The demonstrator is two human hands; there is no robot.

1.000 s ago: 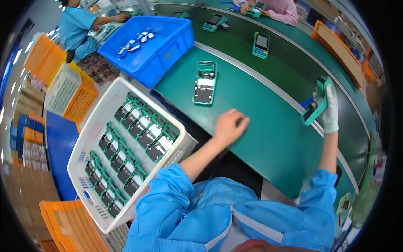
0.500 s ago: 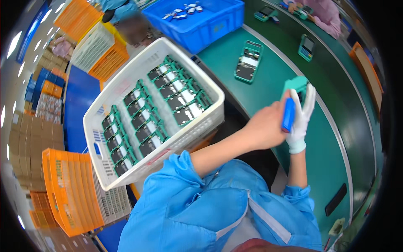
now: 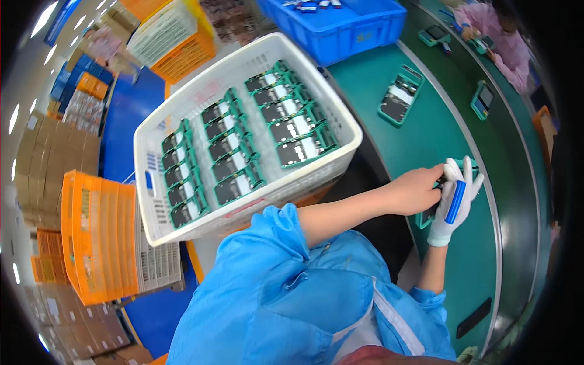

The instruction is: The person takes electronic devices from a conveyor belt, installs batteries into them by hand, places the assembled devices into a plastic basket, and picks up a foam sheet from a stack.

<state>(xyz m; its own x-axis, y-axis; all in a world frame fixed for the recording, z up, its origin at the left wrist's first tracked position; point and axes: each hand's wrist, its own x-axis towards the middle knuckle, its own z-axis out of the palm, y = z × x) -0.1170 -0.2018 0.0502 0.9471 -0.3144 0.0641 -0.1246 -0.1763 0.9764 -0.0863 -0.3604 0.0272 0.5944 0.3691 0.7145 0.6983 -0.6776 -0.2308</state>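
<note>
My bare left hand (image 3: 415, 191) reaches across to the right and pinches the upper part of a green device housing (image 3: 424, 218) over the green worktop. Much of that housing is hidden behind both hands. My right hand (image 3: 443, 230), in a white glove, is against the housing's right side, its fingers stretched up along it. A blue battery pack (image 3: 454, 202) lies slantwise across the gloved palm, held there by that hand. Farther up the worktop rests another green housing (image 3: 399, 96), with black and white parts showing.
At left stands a white crate (image 3: 249, 208) with rows of green housings. Beyond it is a blue bin (image 3: 359, 38) holding small battery packs. A conveyor (image 3: 453, 91) along the right carries handheld devices (image 3: 482, 100); a co-worker in pink (image 3: 517, 55) handles one. A black bar (image 3: 474, 318) lies near me.
The housing in my hands has come down from a raised, tilted position toward the worktop. The blue battery pack now lies across the gloved palm. The whole view has shifted.
</note>
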